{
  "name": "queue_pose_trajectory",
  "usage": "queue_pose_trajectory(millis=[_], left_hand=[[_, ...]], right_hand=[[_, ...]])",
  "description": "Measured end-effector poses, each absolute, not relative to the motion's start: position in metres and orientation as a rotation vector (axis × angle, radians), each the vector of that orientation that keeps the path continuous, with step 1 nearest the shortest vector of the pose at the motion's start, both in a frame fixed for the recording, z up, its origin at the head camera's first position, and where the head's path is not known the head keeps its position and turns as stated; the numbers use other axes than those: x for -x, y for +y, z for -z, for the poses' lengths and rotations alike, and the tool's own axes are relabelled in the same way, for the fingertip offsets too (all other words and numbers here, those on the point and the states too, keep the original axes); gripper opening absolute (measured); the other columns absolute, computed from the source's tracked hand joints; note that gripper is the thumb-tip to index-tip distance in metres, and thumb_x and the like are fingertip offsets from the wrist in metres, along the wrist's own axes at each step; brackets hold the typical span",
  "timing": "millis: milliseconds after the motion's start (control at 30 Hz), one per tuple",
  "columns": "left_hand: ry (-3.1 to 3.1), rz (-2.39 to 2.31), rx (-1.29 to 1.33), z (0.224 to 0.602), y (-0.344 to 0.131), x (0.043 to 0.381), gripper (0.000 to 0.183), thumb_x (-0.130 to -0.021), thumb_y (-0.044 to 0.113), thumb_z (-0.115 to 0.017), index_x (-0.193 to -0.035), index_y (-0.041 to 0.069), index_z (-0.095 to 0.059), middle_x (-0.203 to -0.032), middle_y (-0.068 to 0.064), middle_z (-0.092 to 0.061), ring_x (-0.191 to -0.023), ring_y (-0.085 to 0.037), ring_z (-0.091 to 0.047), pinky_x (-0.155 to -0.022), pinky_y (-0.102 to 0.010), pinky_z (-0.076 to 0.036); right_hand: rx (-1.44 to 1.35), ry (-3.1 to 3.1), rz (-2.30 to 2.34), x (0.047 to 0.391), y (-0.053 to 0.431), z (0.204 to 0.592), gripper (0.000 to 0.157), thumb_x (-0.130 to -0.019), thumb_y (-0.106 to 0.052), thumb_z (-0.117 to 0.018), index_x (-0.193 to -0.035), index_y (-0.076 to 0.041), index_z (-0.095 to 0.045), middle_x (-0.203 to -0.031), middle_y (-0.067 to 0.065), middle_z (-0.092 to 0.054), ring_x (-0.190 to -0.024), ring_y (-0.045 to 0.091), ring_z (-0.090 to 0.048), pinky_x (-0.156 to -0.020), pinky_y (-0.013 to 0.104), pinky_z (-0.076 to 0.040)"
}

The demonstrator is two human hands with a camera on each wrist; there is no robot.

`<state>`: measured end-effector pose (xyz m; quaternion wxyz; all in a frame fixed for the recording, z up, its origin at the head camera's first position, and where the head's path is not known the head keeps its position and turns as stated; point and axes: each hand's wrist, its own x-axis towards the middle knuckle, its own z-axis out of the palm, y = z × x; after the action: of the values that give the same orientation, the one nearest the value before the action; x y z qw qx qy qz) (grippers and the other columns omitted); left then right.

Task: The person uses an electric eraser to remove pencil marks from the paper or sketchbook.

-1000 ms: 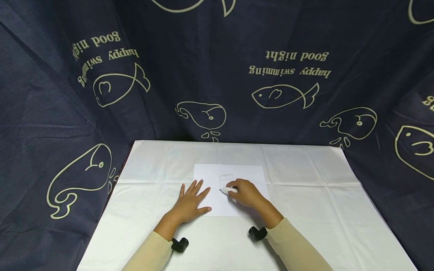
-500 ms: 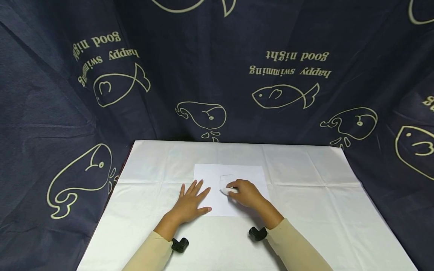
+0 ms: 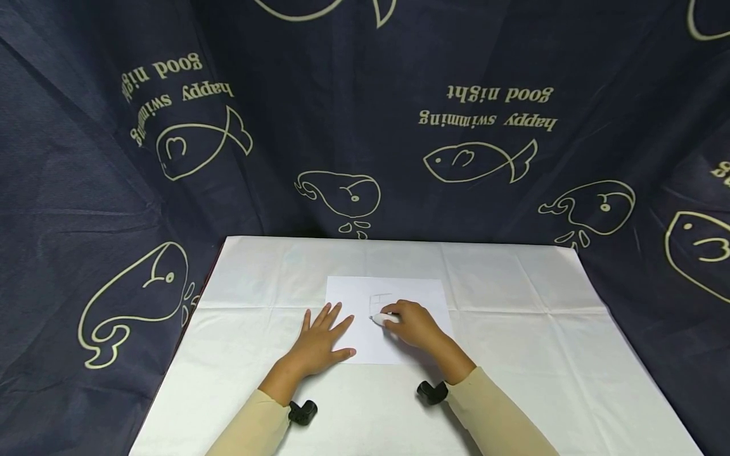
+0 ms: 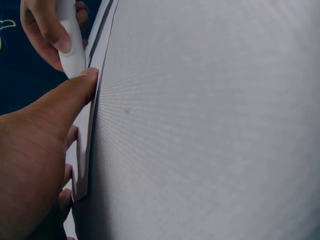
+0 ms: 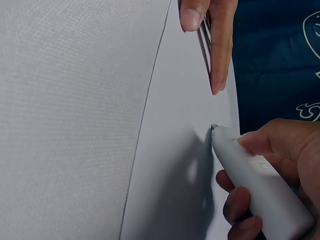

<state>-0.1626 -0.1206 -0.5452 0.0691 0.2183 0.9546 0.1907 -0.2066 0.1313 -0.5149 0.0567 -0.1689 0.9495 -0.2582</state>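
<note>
Currently, white pen: it is leaning over the middle of the paper, tip beside the lower end of some faint lines; I'm not managing to tell how hard it is pressing.
Right hand: thumb and fingers are gripping the pen's thick body; I'm suspecting a slip there could skew a stroke.
Left hand: fingers are lying straight and spread, thumb and index resting over the paper's left part.
Paper's hold: I'm seeing little bracing beyond that left side, so a sideways push could swivel the paper.
Line marks: the right hand is partly blocking my head view, and rubbing could smudge them.
White cloth: a fold is running up to the paper; any ridge beneath could jolt the tip.
Navy curtain: it is hanging behind, not obstructing anything.
</note>
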Motion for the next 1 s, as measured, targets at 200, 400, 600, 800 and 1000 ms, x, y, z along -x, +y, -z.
queue_pose_trajectory(millis=[200,400,600,800,1000], left_hand=[[2.876,-0.579,-0.661,0.5454,-0.1209,0.1623,0.074,-0.095,0.057,-0.060,-0.157,0.022,-0.039,-0.170,-0.012,-0.019,-0.159,-0.036,-0.012,-0.121,-0.071,-0.005],[2.876,-0.575,-0.667,0.5451,-0.1212,0.1622,0.074,-0.095,0.057,-0.060,-0.157,0.022,-0.039,-0.170,-0.012,-0.019,-0.158,-0.036,-0.012,-0.121,-0.072,-0.005],[2.868,-0.582,-0.662,0.5438,-0.1211,0.1626,0.074,-0.095,0.056,-0.060,-0.157,0.022,-0.038,-0.170,-0.012,-0.019,-0.159,-0.037,-0.012,-0.121,-0.072,-0.005],[2.866,-0.578,-0.660,0.5439,-0.1211,0.1629,0.074,-0.096,0.057,-0.060,-0.157,0.022,-0.038,-0.170,-0.011,-0.019,-0.159,-0.036,-0.012,-0.121,-0.072,-0.005],[2.871,-0.570,-0.659,0.5455,-0.1214,0.1634,0.075,-0.095,0.058,-0.060,-0.157,0.022,-0.038,-0.170,-0.011,-0.019,-0.159,-0.036,-0.012,-0.121,-0.071,-0.005]], right_hand=[[0.521,2.861,0.768,0.2025,0.1323,0.5111,0.023,-0.089,-0.019,-0.075,-0.111,-0.014,-0.077,-0.096,0.001,-0.073,-0.091,0.019,-0.067,-0.086,0.044,-0.054],[0.519,2.881,0.769,0.2055,0.1321,0.5144,0.024,-0.090,-0.019,-0.075,-0.113,-0.014,-0.077,-0.098,0.002,-0.073,-0.091,0.021,-0.068,-0.085,0.045,-0.055],[0.503,2.903,0.794,0.2092,0.1309,0.5170,0.023,-0.090,-0.019,-0.075,-0.113,-0.013,-0.077,-0.101,0.005,-0.074,-0.097,0.025,-0.070,-0.088,0.046,-0.056],[0.498,2.892,0.777,0.2086,0.1302,0.5143,0.023,-0.089,-0.019,-0.075,-0.112,-0.015,-0.078,-0.101,0.004,-0.074,-0.097,0.025,-0.070,-0.089,0.046,-0.055],[0.517,2.884,0.770,0.2066,0.1305,0.5117,0.023,-0.088,-0.018,-0.076,-0.111,-0.015,-0.078,-0.099,0.003,-0.074,-0.094,0.022,-0.070,-0.087,0.045,-0.055]])
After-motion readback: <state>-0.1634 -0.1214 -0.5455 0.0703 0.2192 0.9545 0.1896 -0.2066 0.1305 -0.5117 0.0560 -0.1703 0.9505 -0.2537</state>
